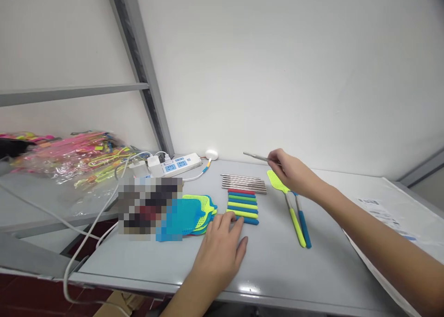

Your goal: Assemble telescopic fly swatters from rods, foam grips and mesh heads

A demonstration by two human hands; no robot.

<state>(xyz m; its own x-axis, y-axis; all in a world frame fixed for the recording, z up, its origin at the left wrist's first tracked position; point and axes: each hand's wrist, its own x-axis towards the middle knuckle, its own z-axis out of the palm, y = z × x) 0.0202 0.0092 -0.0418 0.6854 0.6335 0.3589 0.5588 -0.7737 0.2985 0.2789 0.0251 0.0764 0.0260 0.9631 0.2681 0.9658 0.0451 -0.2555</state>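
My right hand (290,171) is raised above the back of the table, its fingers closed on a thin metal rod (255,156) that points left. My left hand (220,243) lies low at the near end of a row of coloured handles (243,206). Its fingertips are on or beside the nearest blue handle (251,220), with the thumb apart. Behind the handles lie several metal rods (239,182) side by side. Left of them is a pile of blue and yellow-green fly swatter heads (204,208). Two fly swatters with handles (297,226) lie below my right hand.
A white power strip (182,164) with plugs and cables stands at the back left, near a round white device (212,155). Plastic bags of colourful items (93,155) fill the left shelf. A pixelated patch hides part of the table. White packaging (391,210) lies at the right.
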